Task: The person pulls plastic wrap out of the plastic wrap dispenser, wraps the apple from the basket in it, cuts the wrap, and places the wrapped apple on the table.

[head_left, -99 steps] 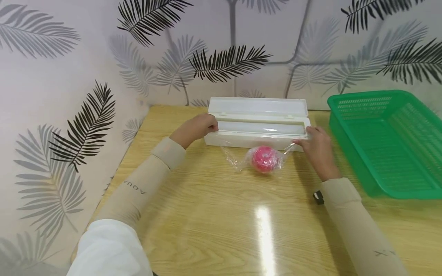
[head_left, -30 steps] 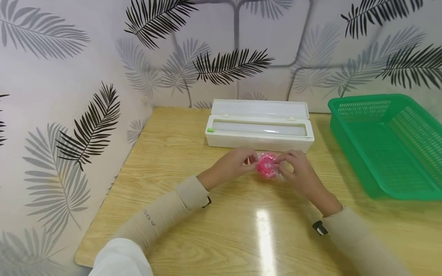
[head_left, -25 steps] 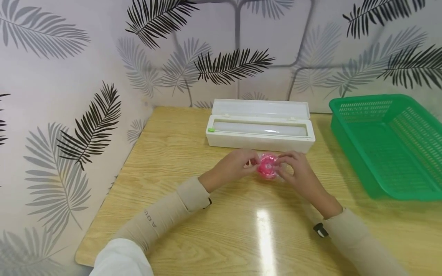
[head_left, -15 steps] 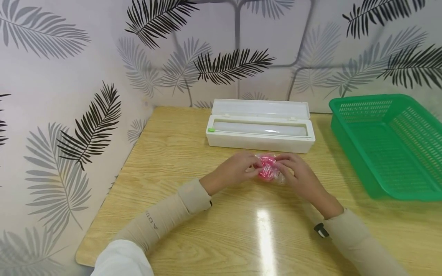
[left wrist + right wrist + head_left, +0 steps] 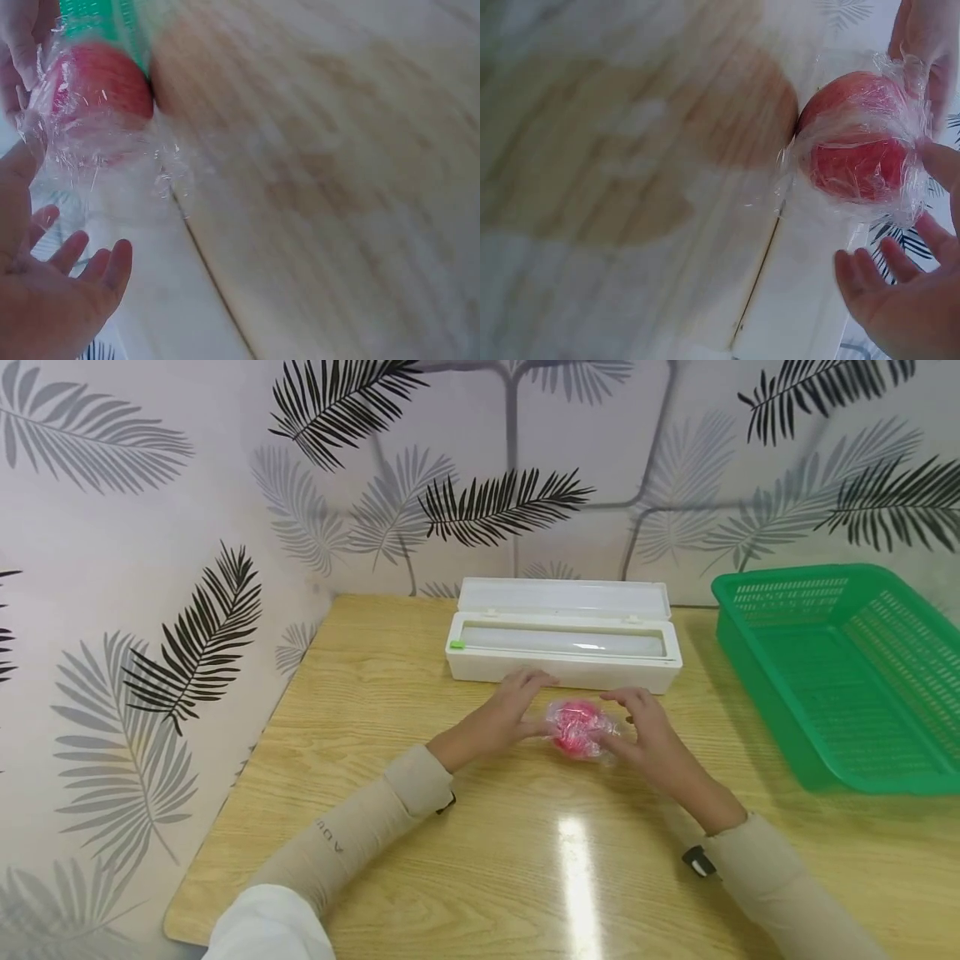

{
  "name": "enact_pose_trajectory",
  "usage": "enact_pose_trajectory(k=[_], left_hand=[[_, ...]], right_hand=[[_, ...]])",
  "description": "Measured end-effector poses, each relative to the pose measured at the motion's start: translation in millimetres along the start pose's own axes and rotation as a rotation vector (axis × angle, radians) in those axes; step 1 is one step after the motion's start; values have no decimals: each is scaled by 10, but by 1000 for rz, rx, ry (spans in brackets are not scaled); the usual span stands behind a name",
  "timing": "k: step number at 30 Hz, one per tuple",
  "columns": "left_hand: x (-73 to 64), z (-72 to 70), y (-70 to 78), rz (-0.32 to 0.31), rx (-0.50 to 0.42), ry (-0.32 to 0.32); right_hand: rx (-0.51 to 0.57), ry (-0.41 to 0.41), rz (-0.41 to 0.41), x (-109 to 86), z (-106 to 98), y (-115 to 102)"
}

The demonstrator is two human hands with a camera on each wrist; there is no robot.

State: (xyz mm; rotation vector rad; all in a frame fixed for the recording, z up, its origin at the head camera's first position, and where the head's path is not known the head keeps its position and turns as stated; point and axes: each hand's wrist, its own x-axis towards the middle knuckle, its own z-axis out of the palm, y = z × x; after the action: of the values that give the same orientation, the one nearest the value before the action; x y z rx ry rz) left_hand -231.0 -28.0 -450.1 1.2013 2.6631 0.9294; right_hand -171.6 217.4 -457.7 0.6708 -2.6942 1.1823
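A red apple loosely wrapped in clear cling film sits on the wooden table in front of the white box. My left hand is at its left side, fingers spread and the thumb against the film. On the other side my right hand has its thumb laid on the wrapped apple and its fingers apart. Both wrist views show the red skin through crinkled film, with loose film ends sticking out.
Behind the apple stands a long white cling film box with its lid raised, a roll inside and a green slider at its left end. A green plastic basket is at the right. A leaf-patterned wall closes off the back.
Earlier both hands were at the box with film stretched under the apple. They then came to the apple, pinched the film over it, and now the fingers have spread away from it.
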Motion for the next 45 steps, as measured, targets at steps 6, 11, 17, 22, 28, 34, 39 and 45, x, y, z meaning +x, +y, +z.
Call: enact_pose_trajectory(k=[6, 11, 17, 22, 28, 34, 39, 45], left_hand=[[63, 92, -84, 74, -161, -152], [100, 98, 17, 126, -306, -130], [132, 45, 378, 96, -435, 46], [166, 56, 708, 152, -554, 194], [174, 94, 948, 260, -414, 403], [194, 123, 1096, 298, -377, 578], [138, 19, 1308, 303, -424, 658], [79, -47, 1465, 235, -515, 711]], right_hand=[[86, -166, 69, -3, 49, 9], [139, -95, 119, 29, 37, -63], [291, 149, 131, 81, -65, -292], [509, 270, 164, 129, -122, -537], [681, 385, 227, 145, -161, -766], [705, 518, 246, 115, -148, -970], [707, 578, 267, 122, -124, -1061], [710, 581, 178, 127, -101, -1084]])
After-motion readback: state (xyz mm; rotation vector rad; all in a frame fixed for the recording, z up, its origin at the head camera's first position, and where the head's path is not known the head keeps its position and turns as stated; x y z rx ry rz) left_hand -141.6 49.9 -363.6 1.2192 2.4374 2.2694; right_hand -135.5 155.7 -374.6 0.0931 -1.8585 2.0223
